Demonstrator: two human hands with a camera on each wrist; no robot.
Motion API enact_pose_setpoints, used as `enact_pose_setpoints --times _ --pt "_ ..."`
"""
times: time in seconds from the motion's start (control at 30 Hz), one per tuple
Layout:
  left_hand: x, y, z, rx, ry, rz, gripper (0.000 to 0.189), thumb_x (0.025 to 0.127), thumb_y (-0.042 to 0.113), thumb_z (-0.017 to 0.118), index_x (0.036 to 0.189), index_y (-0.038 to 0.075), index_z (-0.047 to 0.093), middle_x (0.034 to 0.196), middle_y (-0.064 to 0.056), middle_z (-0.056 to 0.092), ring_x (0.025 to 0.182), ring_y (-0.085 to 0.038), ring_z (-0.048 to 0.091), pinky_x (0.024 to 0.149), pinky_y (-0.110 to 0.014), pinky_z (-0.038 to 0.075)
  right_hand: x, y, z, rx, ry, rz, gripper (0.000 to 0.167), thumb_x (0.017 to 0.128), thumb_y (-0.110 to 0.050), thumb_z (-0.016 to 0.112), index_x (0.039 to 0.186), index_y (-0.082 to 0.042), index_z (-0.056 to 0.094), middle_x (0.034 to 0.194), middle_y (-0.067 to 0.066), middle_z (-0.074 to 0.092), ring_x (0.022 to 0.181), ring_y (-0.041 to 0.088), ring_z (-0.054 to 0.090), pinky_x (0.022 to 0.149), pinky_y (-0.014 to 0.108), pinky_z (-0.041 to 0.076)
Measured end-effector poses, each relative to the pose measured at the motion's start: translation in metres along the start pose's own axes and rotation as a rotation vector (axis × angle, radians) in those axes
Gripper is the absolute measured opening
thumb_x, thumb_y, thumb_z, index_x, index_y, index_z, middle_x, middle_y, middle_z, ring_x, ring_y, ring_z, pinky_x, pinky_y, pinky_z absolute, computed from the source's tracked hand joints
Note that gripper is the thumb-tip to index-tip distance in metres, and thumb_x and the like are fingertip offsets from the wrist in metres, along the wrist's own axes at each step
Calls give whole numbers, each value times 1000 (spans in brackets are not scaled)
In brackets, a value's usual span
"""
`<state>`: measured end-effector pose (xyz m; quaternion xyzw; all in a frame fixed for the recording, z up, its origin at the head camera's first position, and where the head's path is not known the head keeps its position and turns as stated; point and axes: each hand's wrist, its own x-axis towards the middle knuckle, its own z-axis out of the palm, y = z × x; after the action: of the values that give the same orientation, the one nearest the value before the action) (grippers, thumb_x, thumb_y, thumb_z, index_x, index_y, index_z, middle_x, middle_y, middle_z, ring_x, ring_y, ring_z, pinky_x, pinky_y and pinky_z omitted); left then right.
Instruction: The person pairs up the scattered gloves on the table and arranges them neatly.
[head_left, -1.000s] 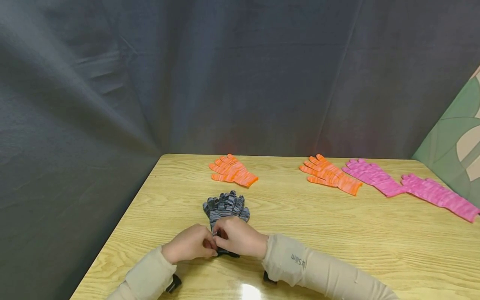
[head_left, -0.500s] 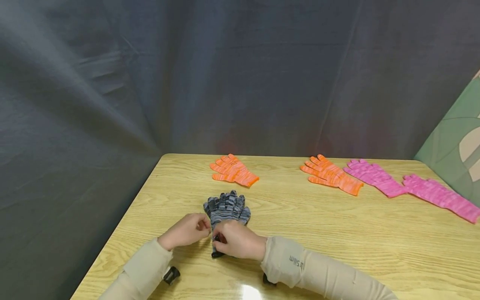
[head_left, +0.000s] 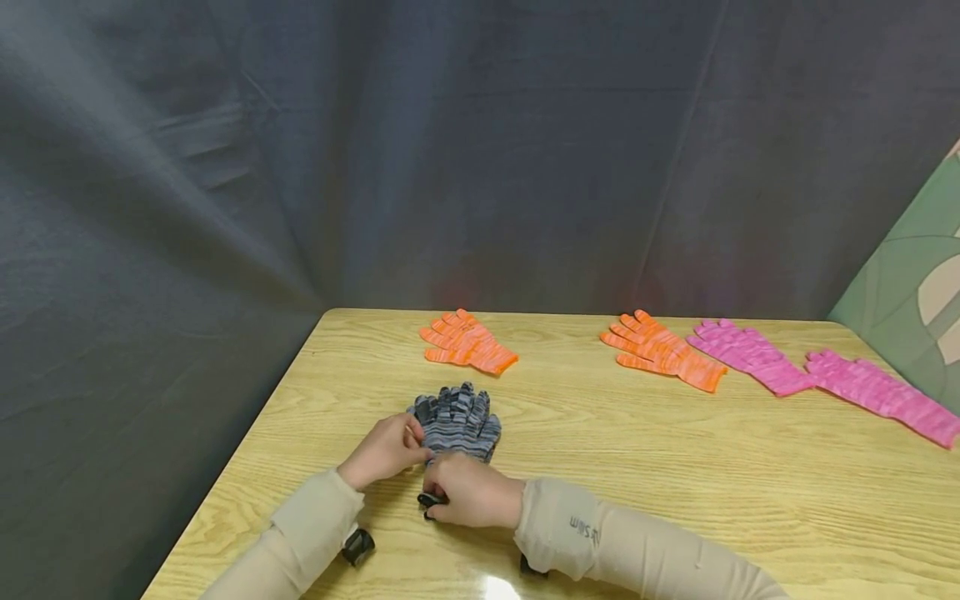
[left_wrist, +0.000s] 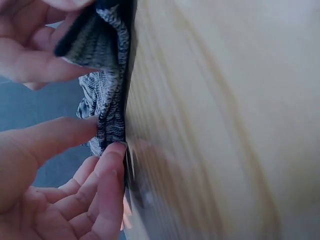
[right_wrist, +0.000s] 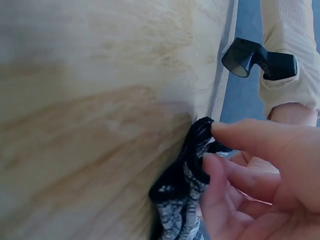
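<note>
On the worktop (head_left: 675, 467), nearer its left edge than its right, grey-and-black gloves (head_left: 457, 429) lie fingers toward the far edge, with both hands nearly closed on them: the left hand (head_left: 386, 450) pinches their side between thumb and forefinger, the right hand (head_left: 476, 492) their black cuff (right_wrist: 200, 129). Two orange gloves (head_left: 468, 342) lie apart along the far edge, two pink gloves (head_left: 750, 358) toward the far right corner

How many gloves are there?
5 at least: a gray glove, nearest; an orange glove beyond it; a second orange glove farther right; then a pink glove and, rightmost, a second pink glove. Another gray one may be hidden.
</note>
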<state>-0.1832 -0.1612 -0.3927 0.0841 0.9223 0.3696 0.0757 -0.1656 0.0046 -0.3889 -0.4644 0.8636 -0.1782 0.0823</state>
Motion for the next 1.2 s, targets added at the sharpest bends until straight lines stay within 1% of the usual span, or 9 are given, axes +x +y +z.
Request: enact_pose_setpoints --times 0.13,0.23,0.3,0.4,0.5,0.63,0.8,0.93,1.2 --pt "3 0 2 12 10 -17 15 77 7 72 83 2 59 64 -5 59 55 -10 49 50 -22 38 -2 1 -3 19 -30 -12 8 82 -16 70 81 -8 68 68 -6 51 62 0 38 60 12 33" --pt "5 -1 3 12 14 -35 15 77 6 72 83 2 60 65 -5 59 55 -10 49 50 -23 39 -4 7 -12 73 -17 2 12 85 -14 67 93 -5 70 70 -2 57 59 0 40 58 12 35" --pt "4 0 3 9 15 -42 15 77 6 72 83 2 60 65 -5 59 55 -10 49 50 -23 39 -5 16 -22 101 17 35 17 86 -12 65 100 -3 70 73 0 62 58 0 43 57 14 39" --pt "4 2 3 0 18 -47 16 76 7 73 84 2 60 65 -5 59 55 -10 49 50 -23 39 -6 33 -37 97 90 133 16 86 -11 64 98 -2 69 73 4 64 57 5 48 55 19 42" --pt "3 3 3 -3 24 -41 16 76 7 73 83 2 59 64 -5 59 54 -11 48 50 -23 38 -8 54 -49 80 124 275 12 85 -11 66 93 -2 67 76 5 65 62 9 53 58 25 45" --pt "3 3 4 1 29 -38 15 76 6 73 82 2 60 63 -4 57 53 -11 46 49 -23 38 -10 75 -53 68 80 404 13 84 -15 69 90 -4 66 78 6 65 64 13 54 59 29 44" --pt "3 4 4 0 23 -35 13 77 6 72 81 3 60 63 -4 56 53 -11 46 50 -24 38 -9 83 -49 80 28 479 14 82 -19 71 84 -6 66 82 6 66 63 13 52 59 28 43" --pt "3 4 4 -4 24 -22 13 78 6 72 81 4 59 63 -4 55 53 -11 45 50 -24 37 -7 85 -46 93 29 505 13 82 -18 70 80 -7 65 75 3 63 59 12 47 55 25 39" --pt "2 5 0 5 21 -1 10 78 4 70 83 4 61 67 -5 57 58 -12 49 52 -24 40 -5 91 -48 169 45 462 14 86 -10 62 73 -8 58 66 -1 51 56 11 42 54 22 34"
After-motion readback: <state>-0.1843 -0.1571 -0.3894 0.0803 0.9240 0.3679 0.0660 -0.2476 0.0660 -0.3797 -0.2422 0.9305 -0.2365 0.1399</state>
